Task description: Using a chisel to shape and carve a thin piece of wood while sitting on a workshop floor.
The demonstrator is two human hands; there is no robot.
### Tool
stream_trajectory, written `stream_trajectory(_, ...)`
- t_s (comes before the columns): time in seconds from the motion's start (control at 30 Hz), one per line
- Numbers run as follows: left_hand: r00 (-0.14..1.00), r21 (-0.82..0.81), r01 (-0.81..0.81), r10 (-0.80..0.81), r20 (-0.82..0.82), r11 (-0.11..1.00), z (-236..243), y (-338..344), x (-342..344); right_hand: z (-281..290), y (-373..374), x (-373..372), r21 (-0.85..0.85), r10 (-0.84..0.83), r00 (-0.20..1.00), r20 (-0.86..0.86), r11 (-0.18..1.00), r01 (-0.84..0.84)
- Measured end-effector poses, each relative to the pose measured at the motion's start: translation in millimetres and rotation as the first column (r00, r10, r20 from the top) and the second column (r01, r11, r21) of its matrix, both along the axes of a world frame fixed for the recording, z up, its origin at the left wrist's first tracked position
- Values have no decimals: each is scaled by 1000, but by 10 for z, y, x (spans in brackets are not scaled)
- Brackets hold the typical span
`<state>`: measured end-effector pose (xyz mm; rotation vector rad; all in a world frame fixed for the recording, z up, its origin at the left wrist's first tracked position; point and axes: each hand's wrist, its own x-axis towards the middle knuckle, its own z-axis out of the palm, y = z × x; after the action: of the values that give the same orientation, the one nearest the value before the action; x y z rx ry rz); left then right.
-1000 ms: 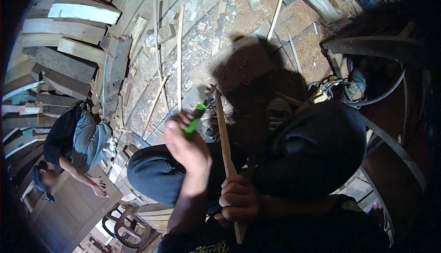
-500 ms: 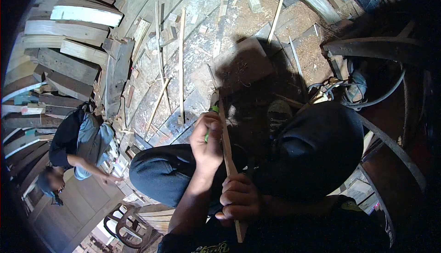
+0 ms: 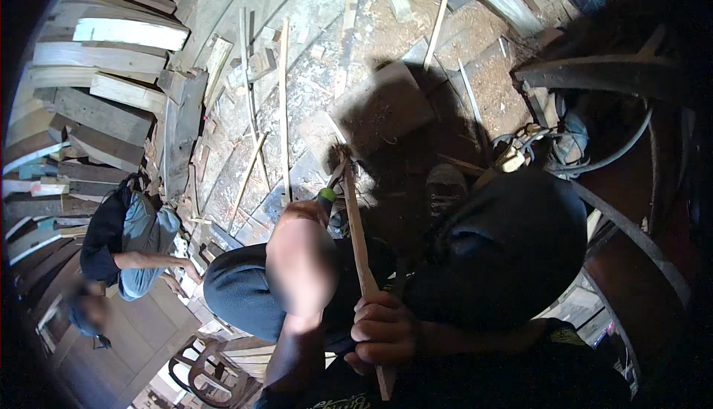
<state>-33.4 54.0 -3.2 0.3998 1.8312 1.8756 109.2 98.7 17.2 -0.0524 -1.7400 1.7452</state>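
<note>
Left hand (image 3: 301, 260): blurred; wrapped round a green-handled tool (image 3: 325, 198), whose working end is hidden, so its kind cannot be told.
Right hand (image 3: 382, 331): clenched on the lower part of a thin wooden stick (image 3: 355, 238).
Stick: held nearly upright above the knees (image 3: 238, 290), tip toward the littered floor (image 3: 312, 97).
Doing it well: I judge short, light strokes directed away from the gripping fingers are safest, with the stick braced firmly.
Risk: the tool slipping toward the right hand.
Nearby: another person (image 3: 122, 242) crouches by stacked planks (image 3: 104, 75), well apart.
</note>
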Motion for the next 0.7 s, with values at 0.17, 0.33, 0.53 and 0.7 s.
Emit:
stream_trajectory(0.17, 980, -217, 97, -132, -151, 971, -430, 37, 21, -14, -19, -65, 35, -41, 998, -53, 998, 43)
stream_trajectory(0.33, 987, 7, -147, 146, 62, 989, -204, 39, -135, -79, -2, -82, 10, -61, 996, -62, 998, 62)
stream_trajectory(0.53, 994, -50, 43, -48, -96, 998, 48, 30, -19, -5, 2, -76, 28, -27, 998, -49, 999, 29)
stream_trajectory(0.7, 996, -55, 54, -58, -66, 997, 76, -34, -77, -48, 34, -75, 50, -1, 999, -34, 999, 3)
